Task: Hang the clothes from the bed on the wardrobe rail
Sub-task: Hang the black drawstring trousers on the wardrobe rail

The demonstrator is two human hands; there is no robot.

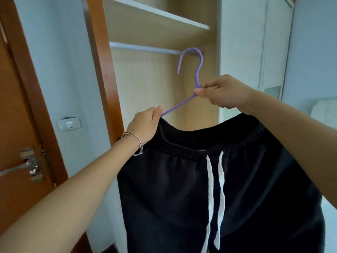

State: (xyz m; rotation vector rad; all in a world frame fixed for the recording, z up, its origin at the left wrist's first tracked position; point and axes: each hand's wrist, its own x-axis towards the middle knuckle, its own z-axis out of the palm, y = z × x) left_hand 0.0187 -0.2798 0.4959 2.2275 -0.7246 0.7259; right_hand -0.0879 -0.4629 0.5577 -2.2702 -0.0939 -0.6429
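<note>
Black drawstring trousers [182, 189] with white cords hang from a purple hanger [197, 77] in front of the open wardrobe. My left hand [145, 125], with a silver bangle on the wrist, pinches the hanger's left arm and the waistband. My right hand [224, 92] grips the hanger just below its neck. The hook sits level with the right end of the wardrobe rail [145, 47]; whether it touches the rail I cannot tell. The bed is barely visible at the right edge.
A shelf [155, 13] runs above the rail inside the wardrobe. A brown door with a metal handle [27, 167] stands at the left, with a light switch [69, 124] on the wall beside it. A closed white wardrobe door [255, 42] is at the right.
</note>
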